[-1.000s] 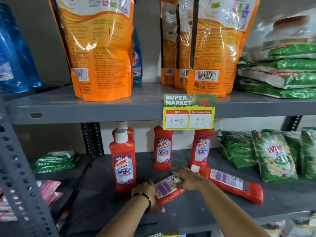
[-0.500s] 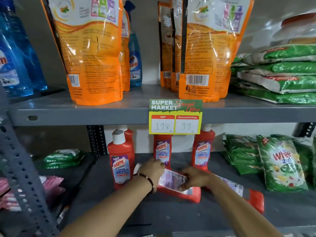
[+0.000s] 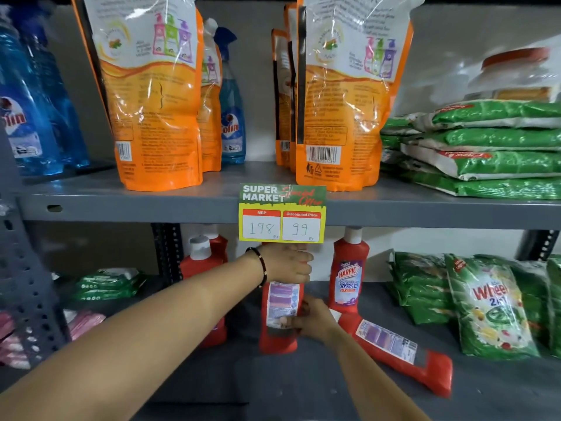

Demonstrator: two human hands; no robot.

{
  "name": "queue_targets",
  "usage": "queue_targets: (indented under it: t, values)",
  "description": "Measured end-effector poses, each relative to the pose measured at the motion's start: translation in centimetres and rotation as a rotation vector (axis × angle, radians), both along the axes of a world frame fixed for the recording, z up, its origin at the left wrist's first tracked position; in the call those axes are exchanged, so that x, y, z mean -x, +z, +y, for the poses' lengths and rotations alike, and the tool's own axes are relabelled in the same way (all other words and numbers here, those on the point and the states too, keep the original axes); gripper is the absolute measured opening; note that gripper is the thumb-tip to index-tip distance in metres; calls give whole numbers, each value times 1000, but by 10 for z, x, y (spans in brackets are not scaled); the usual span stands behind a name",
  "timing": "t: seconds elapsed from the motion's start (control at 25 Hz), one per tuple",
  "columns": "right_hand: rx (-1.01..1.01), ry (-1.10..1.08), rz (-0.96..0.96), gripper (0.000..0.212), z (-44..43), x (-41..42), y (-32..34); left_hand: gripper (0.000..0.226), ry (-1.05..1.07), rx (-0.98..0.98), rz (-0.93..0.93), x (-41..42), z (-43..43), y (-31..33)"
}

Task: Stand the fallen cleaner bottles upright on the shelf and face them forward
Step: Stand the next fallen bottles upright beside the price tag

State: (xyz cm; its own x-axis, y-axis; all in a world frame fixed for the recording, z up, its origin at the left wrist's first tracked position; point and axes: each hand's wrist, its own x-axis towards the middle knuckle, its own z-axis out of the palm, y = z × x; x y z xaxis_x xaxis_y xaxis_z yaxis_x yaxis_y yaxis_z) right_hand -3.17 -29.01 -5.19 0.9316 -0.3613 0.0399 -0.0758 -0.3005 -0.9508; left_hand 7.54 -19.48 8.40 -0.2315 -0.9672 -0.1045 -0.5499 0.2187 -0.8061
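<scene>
The bottle (image 3: pixel 280 317), tilted flat half a second ago, now stands upright mid-shelf (image 3: pixel 303 387), back label forward. The left hand (image 3: pixel 290 264) grips its neck, the right hand (image 3: pixel 312 322) its side. Another bottle (image 3: pixel 397 350) still lies just right.
</scene>
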Motion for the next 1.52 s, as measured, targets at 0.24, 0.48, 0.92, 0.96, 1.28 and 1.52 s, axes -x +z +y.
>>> queue_targets:
  t: [0.24,0.48,0.92,0.96,1.28,1.52]
  values:
    - [90,-57,51,50,-4,-3,-15,26,-128,15,-112,-4,3,-23]
    - [98,-79,99,63,0,-2,-15,51,-130,37,-173,-3,11,-25]
    - [-108,-351,-277,37,14,18,17,42,392,1450,1650,15,87,-104]
    - [-109,-441,-355,30,20,17,24,48,537,1387,1961,14,81,-116]
    - [124,-455,-234,96,61,-7,23,32,709,916,1886,47,56,-149]
    - [-114,-325,-180,34,31,-19,31,28,671,852,1830,19,67,-147]
